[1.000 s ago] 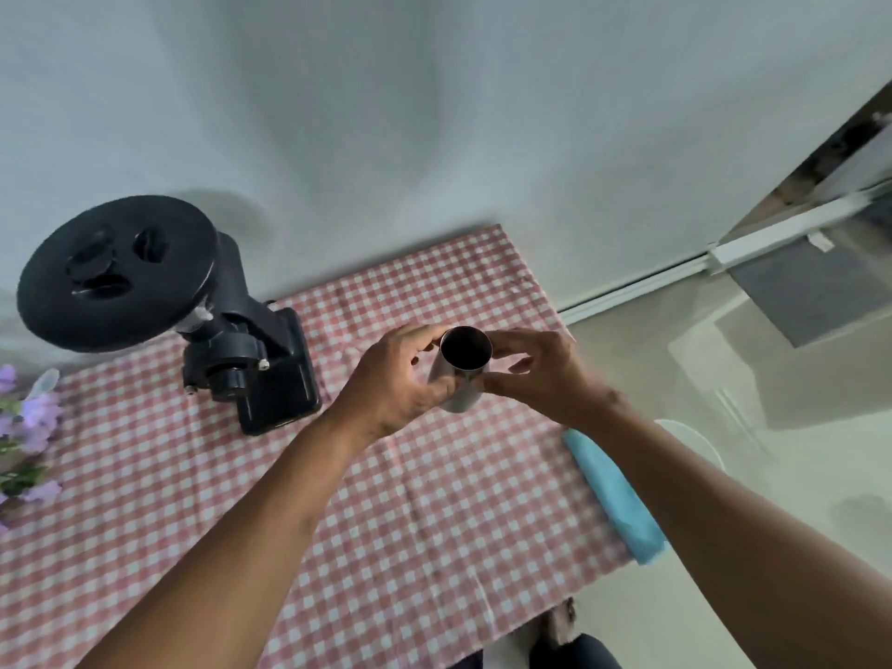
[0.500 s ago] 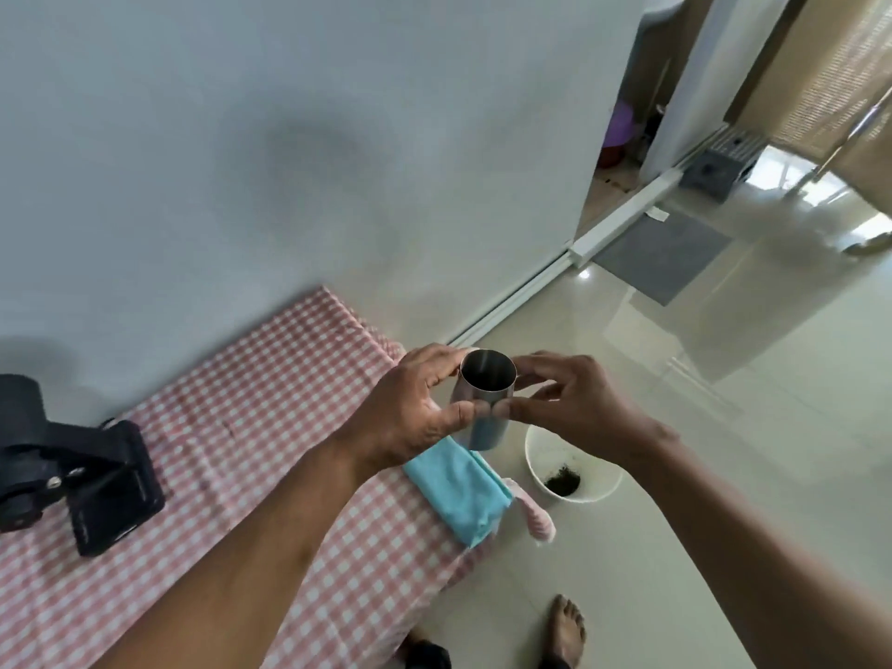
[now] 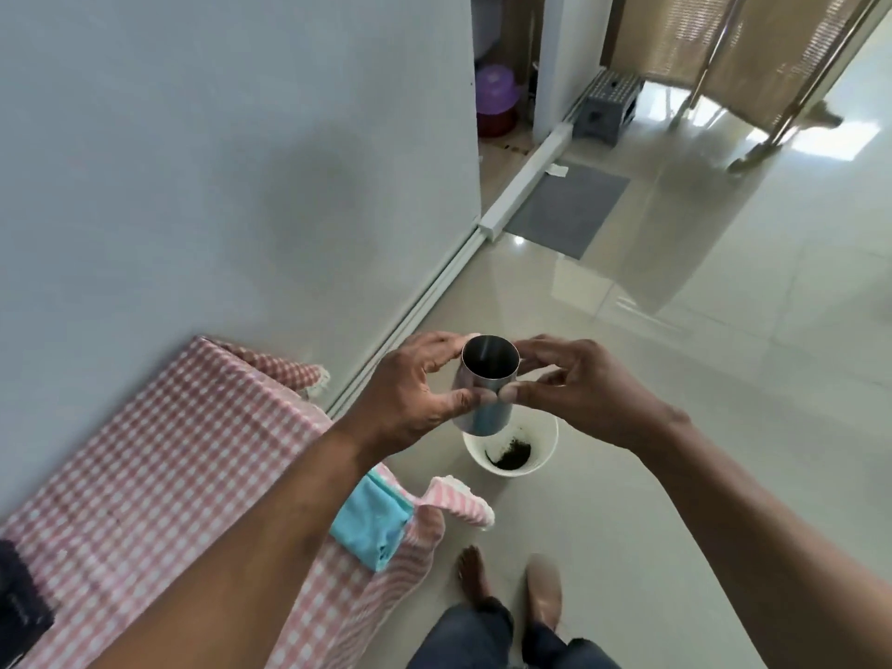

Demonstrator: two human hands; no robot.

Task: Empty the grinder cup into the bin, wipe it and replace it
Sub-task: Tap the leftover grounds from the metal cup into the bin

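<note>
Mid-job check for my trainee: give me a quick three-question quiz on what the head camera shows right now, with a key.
1. True or false: the steel cup is upright, with its opening up.
2. Which hands grip the cup? A) left hand only B) right hand only C) both
3. Fill in: the white bin stands on the ____, with dark grounds inside.

Key: 1 true; 2 C; 3 floor.
</note>
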